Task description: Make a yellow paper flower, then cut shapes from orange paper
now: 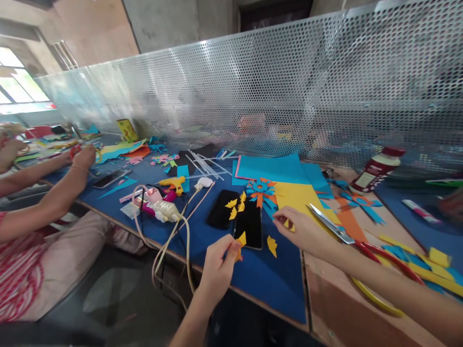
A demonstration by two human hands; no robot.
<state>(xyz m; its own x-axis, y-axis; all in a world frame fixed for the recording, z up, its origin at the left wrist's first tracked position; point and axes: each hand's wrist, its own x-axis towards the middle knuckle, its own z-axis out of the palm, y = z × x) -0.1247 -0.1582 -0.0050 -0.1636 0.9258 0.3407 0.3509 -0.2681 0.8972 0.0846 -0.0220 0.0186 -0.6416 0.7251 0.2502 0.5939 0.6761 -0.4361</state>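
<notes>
My left hand (219, 262) pinches a small yellow paper piece (241, 239) at the near edge of the blue table cover (275, 279). My right hand (302, 229) reaches left over the table, its fingertips closed on another small yellow paper bit (287, 223). More yellow cut pieces (233, 208) lie on two black phones (249, 224), and one yellow piece (272, 246) lies on the cover between my hands. Red-handled scissors (347, 236) rest just behind my right wrist. A blue and orange paper flower (261, 189) sits on a yellow sheet (300, 197).
A person at the left works with a hand (84, 156) near a phone (110, 178). A yellow glue gun (175, 183), its cord (170, 241), clear glue sticks (206, 166), blue paper sheets (271, 168) and a glue bottle (376, 168) lie about. A perforated metal screen (289, 82) backs the table.
</notes>
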